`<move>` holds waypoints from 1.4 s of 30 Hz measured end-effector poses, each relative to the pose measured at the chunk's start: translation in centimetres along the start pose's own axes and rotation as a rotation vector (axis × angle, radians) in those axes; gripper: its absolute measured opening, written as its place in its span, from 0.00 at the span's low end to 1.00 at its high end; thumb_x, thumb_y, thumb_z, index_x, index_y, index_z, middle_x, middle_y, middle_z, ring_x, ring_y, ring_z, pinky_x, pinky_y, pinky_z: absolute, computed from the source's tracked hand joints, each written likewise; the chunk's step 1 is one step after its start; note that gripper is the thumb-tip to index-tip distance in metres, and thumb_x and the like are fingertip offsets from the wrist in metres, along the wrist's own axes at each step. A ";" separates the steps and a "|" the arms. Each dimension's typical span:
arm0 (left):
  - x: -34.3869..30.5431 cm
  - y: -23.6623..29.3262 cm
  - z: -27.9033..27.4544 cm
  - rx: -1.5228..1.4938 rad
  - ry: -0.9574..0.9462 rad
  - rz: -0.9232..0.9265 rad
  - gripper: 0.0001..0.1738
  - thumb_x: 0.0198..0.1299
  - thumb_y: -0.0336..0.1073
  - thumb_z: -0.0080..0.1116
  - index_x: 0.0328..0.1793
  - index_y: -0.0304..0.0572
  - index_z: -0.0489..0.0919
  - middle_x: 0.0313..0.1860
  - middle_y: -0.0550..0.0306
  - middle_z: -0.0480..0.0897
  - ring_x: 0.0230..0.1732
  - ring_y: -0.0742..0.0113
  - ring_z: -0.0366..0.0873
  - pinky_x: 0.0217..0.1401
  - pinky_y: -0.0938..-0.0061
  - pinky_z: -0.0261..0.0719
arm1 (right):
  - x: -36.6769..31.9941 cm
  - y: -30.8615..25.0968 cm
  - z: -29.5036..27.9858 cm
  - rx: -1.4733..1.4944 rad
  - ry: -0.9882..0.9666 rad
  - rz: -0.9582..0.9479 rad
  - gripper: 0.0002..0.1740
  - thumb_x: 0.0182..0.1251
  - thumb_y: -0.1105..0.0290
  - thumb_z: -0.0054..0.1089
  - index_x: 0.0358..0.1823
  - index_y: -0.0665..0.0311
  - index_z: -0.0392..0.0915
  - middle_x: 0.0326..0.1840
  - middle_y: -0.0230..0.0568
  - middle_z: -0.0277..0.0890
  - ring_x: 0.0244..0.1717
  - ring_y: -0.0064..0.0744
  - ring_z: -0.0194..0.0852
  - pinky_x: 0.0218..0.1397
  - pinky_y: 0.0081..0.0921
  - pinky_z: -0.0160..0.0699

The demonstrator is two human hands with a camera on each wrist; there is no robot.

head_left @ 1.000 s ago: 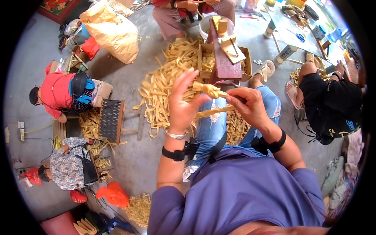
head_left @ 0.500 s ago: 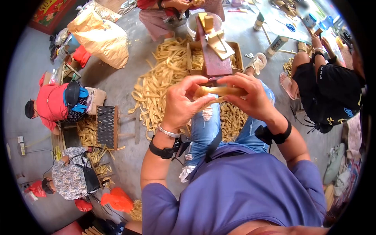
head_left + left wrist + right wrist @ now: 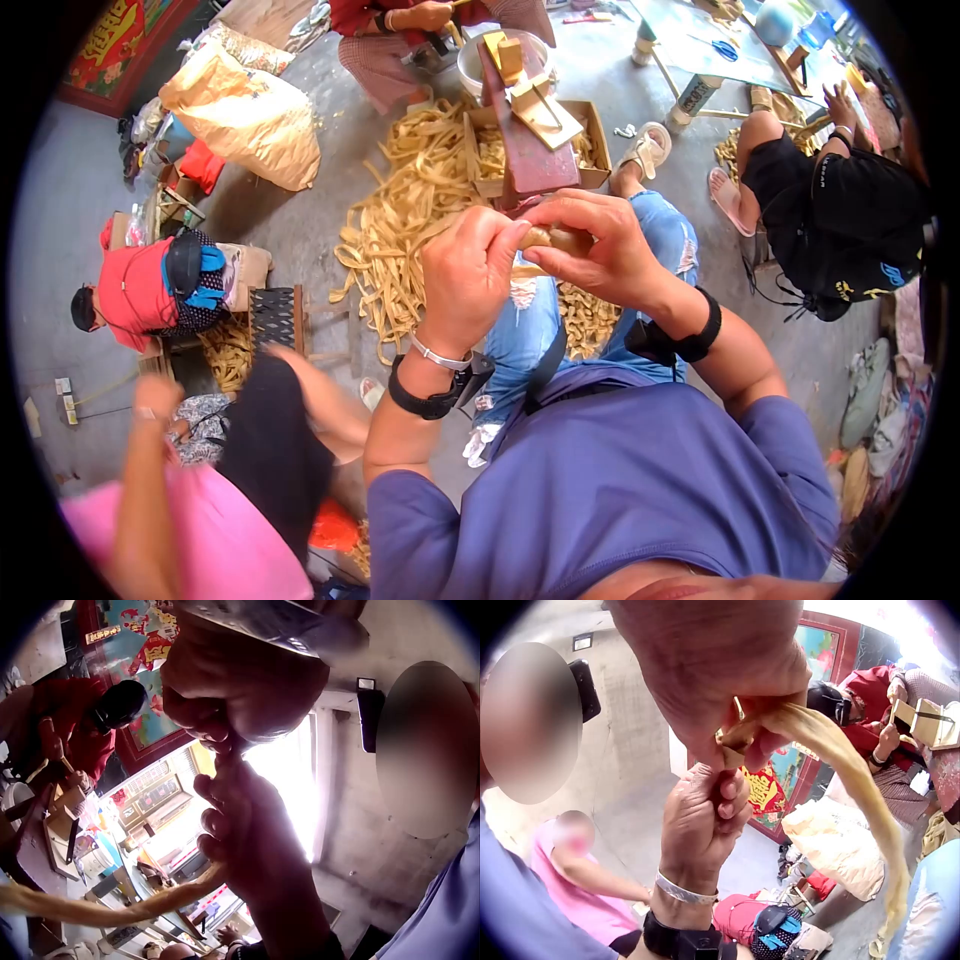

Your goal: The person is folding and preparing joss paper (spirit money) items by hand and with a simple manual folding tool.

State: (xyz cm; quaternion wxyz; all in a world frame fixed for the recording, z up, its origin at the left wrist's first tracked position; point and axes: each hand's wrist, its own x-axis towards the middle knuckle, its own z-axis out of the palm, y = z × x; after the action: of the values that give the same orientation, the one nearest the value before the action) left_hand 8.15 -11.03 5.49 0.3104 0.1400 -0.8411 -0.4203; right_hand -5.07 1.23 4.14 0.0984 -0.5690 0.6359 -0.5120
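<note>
Above the knees, both hands meet around a knotted tan strip (image 3: 560,240). The left hand (image 3: 465,270) has its fingers curled round one end, thumb against it. The right hand (image 3: 600,245) pinches the knotted part between thumb and fingers. In the right wrist view the left hand (image 3: 705,825) grips from below, the right hand (image 3: 720,682) holds from above, and a long tail of the strip (image 3: 855,772) hangs down from it. The left wrist view shows the strip's tail (image 3: 135,906) running out beside the right hand (image 3: 255,832); the fingertips there are partly in shadow.
A heap of tan strips (image 3: 400,220) lies on the floor beyond the left hand. Ahead stand a dark red bench (image 3: 530,165) and a box (image 3: 597,130) of tan pieces. A person in pink (image 3: 220,530) is close at the left; others sit around, one in black (image 3: 850,220).
Open and raised a second ago, the left hand has closed on the strip beside the right hand. A person in pink has come into view at lower left.
</note>
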 end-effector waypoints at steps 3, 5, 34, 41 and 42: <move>-0.6 -0.8 0.7 -0.374 0.024 -0.303 0.11 0.65 0.35 0.59 0.30 0.39 0.75 0.18 0.63 0.72 0.21 0.77 0.68 0.24 0.78 0.65 | -0.5 0.0 -0.3 -0.028 0.060 -0.036 0.16 0.51 0.77 0.69 0.43 0.67 0.79 0.38 0.42 0.80 0.30 0.31 0.78 0.31 0.21 0.74; -0.7 -0.7 1.1 -0.663 0.009 -0.485 0.12 0.67 0.36 0.57 0.30 0.41 0.74 0.19 0.69 0.71 0.21 0.84 0.64 0.22 0.84 0.61 | -0.4 -0.7 0.0 0.048 0.115 0.001 0.14 0.48 0.78 0.66 0.39 0.64 0.79 0.33 0.40 0.79 0.27 0.34 0.77 0.29 0.24 0.75; 0.1 -0.7 4.6 -1.129 0.171 -0.614 0.07 0.62 0.31 0.61 0.31 0.42 0.76 0.19 0.67 0.72 0.16 0.83 0.65 0.16 0.89 0.59 | -1.0 -0.1 0.2 0.013 0.221 0.027 0.12 0.48 0.77 0.67 0.35 0.62 0.76 0.25 0.39 0.76 0.22 0.31 0.75 0.28 0.22 0.73; 0.0 -1.5 4.8 -1.100 0.246 -0.577 0.07 0.65 0.31 0.57 0.33 0.42 0.75 0.21 0.64 0.72 0.18 0.79 0.66 0.18 0.86 0.63 | -2.9 1.4 -1.5 0.348 0.080 0.391 0.09 0.56 0.77 0.64 0.38 0.66 0.77 0.24 0.32 0.77 0.24 0.12 0.70 0.27 0.19 0.70; 0.3 -1.5 4.6 -1.056 0.256 -0.574 0.07 0.66 0.32 0.57 0.33 0.43 0.75 0.21 0.64 0.71 0.18 0.79 0.66 0.18 0.85 0.64 | -3.0 1.6 -1.8 0.449 0.122 0.463 0.09 0.58 0.77 0.64 0.40 0.67 0.77 0.25 0.32 0.77 0.25 0.12 0.70 0.28 0.18 0.70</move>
State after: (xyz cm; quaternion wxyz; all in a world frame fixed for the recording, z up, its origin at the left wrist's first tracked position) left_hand 4.88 -9.22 2.34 0.3108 0.2373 -0.4041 -0.8269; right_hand -6.32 4.35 2.37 0.2970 -0.3413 0.6243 -0.6368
